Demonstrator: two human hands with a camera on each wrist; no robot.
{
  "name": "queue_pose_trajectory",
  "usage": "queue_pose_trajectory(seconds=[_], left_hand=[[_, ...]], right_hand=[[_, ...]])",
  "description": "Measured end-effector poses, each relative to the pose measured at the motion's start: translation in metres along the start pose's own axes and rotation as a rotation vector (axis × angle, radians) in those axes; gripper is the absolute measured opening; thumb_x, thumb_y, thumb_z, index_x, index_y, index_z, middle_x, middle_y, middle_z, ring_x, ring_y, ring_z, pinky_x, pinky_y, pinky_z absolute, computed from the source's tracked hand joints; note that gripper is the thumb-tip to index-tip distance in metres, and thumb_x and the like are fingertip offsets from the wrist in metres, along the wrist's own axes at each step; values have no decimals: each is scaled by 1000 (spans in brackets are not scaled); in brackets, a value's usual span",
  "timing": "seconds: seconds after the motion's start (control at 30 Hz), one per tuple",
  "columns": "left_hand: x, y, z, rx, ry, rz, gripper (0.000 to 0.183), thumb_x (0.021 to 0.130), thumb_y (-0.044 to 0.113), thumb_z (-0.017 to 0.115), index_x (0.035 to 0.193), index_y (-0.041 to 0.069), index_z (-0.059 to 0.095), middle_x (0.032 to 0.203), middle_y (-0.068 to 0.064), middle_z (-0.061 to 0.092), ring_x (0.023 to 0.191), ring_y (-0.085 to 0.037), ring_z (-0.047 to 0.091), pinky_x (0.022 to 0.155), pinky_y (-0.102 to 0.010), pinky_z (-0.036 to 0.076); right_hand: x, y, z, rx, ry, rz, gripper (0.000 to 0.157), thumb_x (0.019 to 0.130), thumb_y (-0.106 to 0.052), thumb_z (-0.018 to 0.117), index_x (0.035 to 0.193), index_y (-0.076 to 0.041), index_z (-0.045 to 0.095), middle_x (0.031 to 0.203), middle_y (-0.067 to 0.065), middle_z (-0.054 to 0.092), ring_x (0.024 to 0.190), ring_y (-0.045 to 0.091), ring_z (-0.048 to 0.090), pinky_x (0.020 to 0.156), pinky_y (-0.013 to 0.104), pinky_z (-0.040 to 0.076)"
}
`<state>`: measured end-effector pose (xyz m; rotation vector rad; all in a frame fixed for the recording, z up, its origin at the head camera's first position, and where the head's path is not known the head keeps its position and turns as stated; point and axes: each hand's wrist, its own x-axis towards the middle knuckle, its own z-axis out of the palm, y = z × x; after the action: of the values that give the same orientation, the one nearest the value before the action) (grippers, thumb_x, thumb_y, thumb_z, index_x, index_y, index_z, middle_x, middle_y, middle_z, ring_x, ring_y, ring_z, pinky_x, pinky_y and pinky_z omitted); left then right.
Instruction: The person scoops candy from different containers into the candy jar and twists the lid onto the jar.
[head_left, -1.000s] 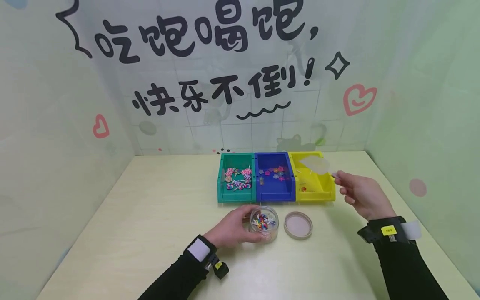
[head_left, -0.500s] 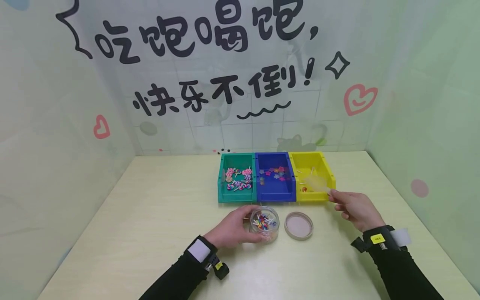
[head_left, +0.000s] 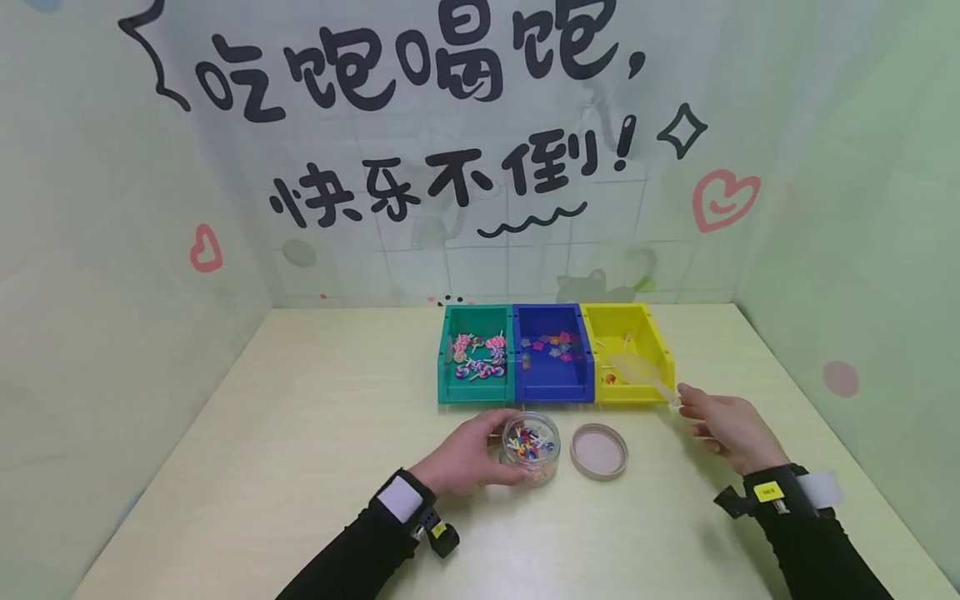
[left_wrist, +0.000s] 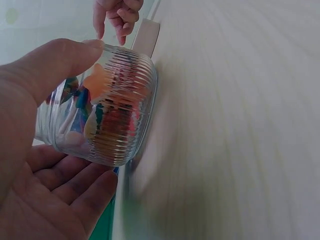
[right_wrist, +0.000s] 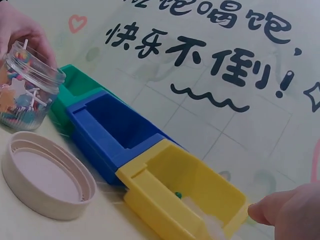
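My left hand (head_left: 480, 457) grips a clear ribbed jar (head_left: 530, 471) from its left side, thumb in front and fingers behind. Small colourful candy-like pieces fill the jar, seen closely in the left wrist view. A translucent scoop (head_left: 633, 367) lies in the yellow bin (head_left: 660, 350), its handle over the front right corner. Just beside the handle's end is my right hand (head_left: 738, 433), its fingers loosely bent and apparently off the handle. The jar's pale round lid (head_left: 598, 452) lies between the hands, inner side up.
Left of the yellow bin, joined in a row, stand a blue bin (head_left: 551, 390) with small star and flower pieces and a green bin (head_left: 477, 390) with tiny lollipops. A few small pieces lie in the yellow bin. Printed cloth walls enclose the table (head_left: 322, 375).
The scoop has come down into the yellow bin with my right hand. That hand then drew back to the right, leaving the scoop there. My left hand keeps holding the jar.
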<state>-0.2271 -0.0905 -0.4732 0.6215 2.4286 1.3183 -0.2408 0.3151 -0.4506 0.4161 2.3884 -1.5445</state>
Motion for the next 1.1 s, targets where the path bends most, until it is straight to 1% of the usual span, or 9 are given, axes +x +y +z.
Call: queue_pose_trajectory(seconds=[0.07, 0.13, 0.23, 0.33, 0.5, 0.7, 0.77, 0.93, 1.1], left_hand=[[0, 1, -1, 1, -3, 3, 86, 86, 26, 96, 158, 8, 54, 145, -9, 66, 138, -32, 63, 119, -51, 51], [0, 1, -1, 1, -5, 1, 86, 86, 26, 96, 158, 8, 54, 146, -9, 66, 139, -33, 62, 120, -51, 51], [1, 1, -2, 1, -5, 1, 86, 86, 25, 96, 158, 7, 54, 146, -11, 65, 140, -34, 62, 120, -52, 50], [1, 1, -2, 2, -2, 0, 86, 86, 24, 96, 158, 6, 53, 147, -11, 65, 140, -34, 62, 121, -53, 50], [1, 0, 0, -3, 5, 1, 86, 85, 23, 96, 158, 6, 54, 146, -12, 65, 140, -34, 62, 121, -53, 50], [1, -2, 1, -6, 12, 6, 86, 85, 23, 96, 158, 7, 54, 146, -11, 66, 139, -33, 62, 121, -53, 49], [1, -2, 1, -5, 13, 5, 86, 85, 24, 96, 158, 7, 55, 146, -11, 66, 139, -32, 62, 120, -52, 49], [0, -1, 2, 2, 16, 6, 85, 85, 26, 97, 157, 8, 55, 146, -10, 66, 138, -31, 62, 119, -52, 50], [0, -2, 2, 11, 17, 4, 85, 85, 27, 97, 157, 8, 55, 147, -11, 66, 138, -31, 62, 119, -52, 51]], right_hand=[[-6, -3, -7, -38, 34, -13, 94, 110, -67, 46, 164, 10, 38, 159, 30, 51, 97, 20, 57, 69, 25, 48], [-12, -8, -12, -52, 78, -37, 97, 110, -70, 43, 166, 8, 35, 162, 31, 46, 101, 24, 54, 72, 26, 50], [-22, -19, -14, -46, 158, -83, 95, 109, -71, 44, 167, 4, 35, 147, 23, 52, 102, 25, 52, 74, 26, 52], [-31, -32, -8, -21, 186, -133, 88, 109, -68, 47, 166, -1, 37, 132, 10, 52, 100, 25, 51, 75, 27, 51], [-42, -45, 14, -58, 80, -192, 81, 112, -62, 50, 165, -2, 38, 135, 13, 53, 111, 30, 52, 85, 32, 52], [-40, -34, 47, -183, -58, -269, 73, 109, -48, 66, 158, 2, 46, 142, 20, 58, 123, 34, 59, 94, 36, 54], [-38, -28, 57, -249, -94, -294, 78, 105, -46, 75, 158, 3, 45, 147, 24, 55, 127, 36, 56, 96, 40, 55], [-33, -13, 78, -375, -148, -330, 106, 87, -46, 93, 162, 2, 36, 159, 29, 42, 135, 44, 47, 104, 57, 52], [-27, -5, 91, -430, -165, -347, 113, 77, -43, 101, 160, 3, 39, 154, 28, 45, 133, 41, 47, 110, 64, 50]])
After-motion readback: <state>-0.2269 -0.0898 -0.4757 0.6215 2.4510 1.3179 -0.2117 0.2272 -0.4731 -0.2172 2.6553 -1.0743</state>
